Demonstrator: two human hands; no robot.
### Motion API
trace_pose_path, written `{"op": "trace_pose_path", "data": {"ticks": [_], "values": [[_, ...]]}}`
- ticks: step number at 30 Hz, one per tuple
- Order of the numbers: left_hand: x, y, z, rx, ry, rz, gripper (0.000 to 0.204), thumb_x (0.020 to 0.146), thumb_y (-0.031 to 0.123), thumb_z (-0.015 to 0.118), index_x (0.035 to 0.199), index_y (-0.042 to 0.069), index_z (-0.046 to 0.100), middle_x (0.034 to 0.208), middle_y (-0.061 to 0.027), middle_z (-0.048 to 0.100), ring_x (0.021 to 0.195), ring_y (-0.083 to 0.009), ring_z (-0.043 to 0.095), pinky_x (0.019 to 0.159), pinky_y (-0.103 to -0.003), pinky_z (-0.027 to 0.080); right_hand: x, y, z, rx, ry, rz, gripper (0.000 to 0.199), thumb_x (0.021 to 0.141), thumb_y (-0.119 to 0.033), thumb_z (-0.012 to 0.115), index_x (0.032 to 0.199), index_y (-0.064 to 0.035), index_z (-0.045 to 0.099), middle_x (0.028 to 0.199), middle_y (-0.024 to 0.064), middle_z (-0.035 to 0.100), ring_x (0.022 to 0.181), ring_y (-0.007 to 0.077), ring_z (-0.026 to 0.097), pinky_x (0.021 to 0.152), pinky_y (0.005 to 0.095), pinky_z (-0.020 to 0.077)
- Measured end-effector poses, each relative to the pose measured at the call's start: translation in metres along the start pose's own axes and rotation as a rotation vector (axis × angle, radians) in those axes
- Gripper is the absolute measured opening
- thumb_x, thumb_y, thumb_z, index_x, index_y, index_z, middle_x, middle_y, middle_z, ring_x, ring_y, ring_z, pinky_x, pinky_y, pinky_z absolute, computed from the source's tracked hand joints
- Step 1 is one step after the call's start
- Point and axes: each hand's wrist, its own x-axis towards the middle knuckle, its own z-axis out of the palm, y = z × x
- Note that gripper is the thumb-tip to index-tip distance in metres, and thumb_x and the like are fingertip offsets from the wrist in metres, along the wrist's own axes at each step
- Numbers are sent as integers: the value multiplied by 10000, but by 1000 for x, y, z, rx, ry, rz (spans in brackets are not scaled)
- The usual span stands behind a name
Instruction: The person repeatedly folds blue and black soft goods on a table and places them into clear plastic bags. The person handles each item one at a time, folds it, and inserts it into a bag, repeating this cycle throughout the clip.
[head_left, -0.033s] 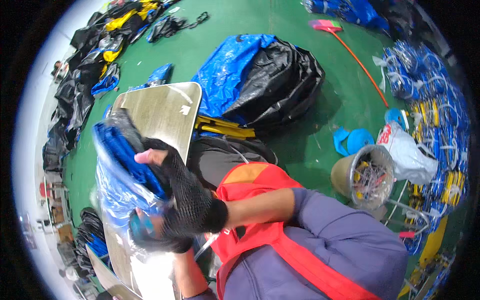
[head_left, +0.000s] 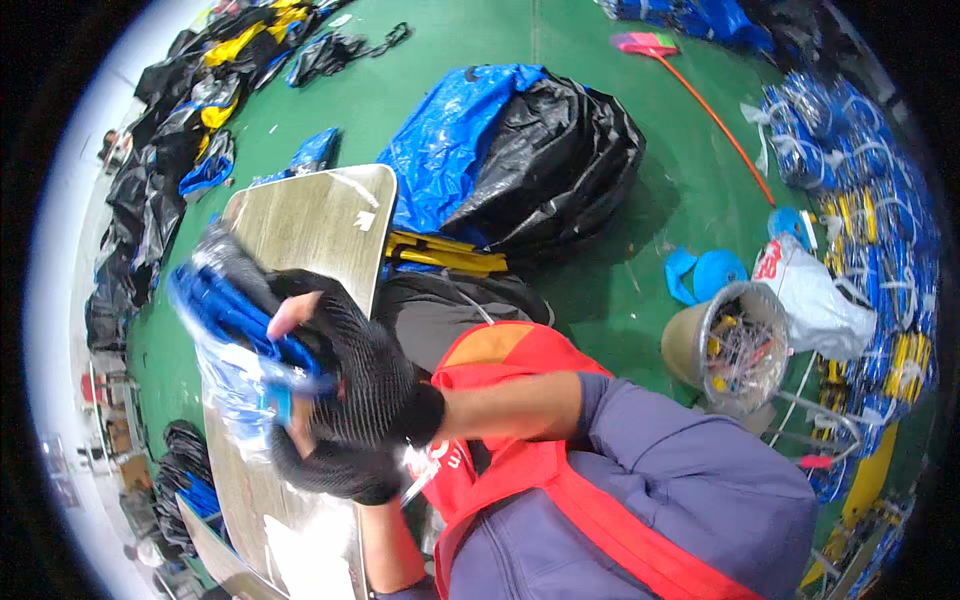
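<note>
In front of me, over the table, I hold a folded blue and black sheet in a clear plastic bag. My right hand, in a black fingerless glove, is wrapped round its near end with the thumb on top. My left hand, gloved the same way, is closed just below the right one at the bag's lower end. Its fingers are partly hidden and blurred. A small light-blue patch shows beside those fingers; I cannot tell what it is.
Beneath my hands is a wood-look table. Beyond it a big blue and black sheet bundle lies on the green floor. To the right are a bin of scraps, blue tape rolls, a broom and stacked blue-yellow packs.
The bagged sheet has tipped a little to the left and toward me. My right hand has turned slightly with it, and my left hand has shifted a little to the right.
</note>
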Motion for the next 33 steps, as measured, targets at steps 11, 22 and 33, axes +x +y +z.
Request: {"op": "trace_pose_path", "data": {"ticks": [11, 22, 33], "values": [[-48, -49, -26, -978, -382, -514, 646, 905, 545, 526, 1246, -3, 525, 1341, -234, 454, 1172, -331, 502, 1032, -488, 357, -34, 54, -82, 80, -330, 114, 222, 862, -248, 693, 888, -30, 654, 1004, 93, 652, 915, 167, 616, 814, 319, 497], [4, -59, -21, -1014, -192, -1078, 342, 895, 370, 645, 814, 37, 650, 642, 32, 538, 558, -42, 433, 503, -213, 317, 15, 71, -66, -345, -292, 65, 396, 895, -225, 604, 1150, 77, 578, 847, 202, 670, 767, 269, 669, 712, 361, 527], [-50, -63, -10, -1418, -426, -913, 175, 914, 206, 634, 899, 32, 624, 878, -64, 664, 803, -121, 613, 737, -281, 502, 28, 88, -80, -632, -346, 192, 280, 956, -242, 538, 1069, 9, 591, 913, 167, 624, 820, 269, 609, 782, 381, 491]]}}
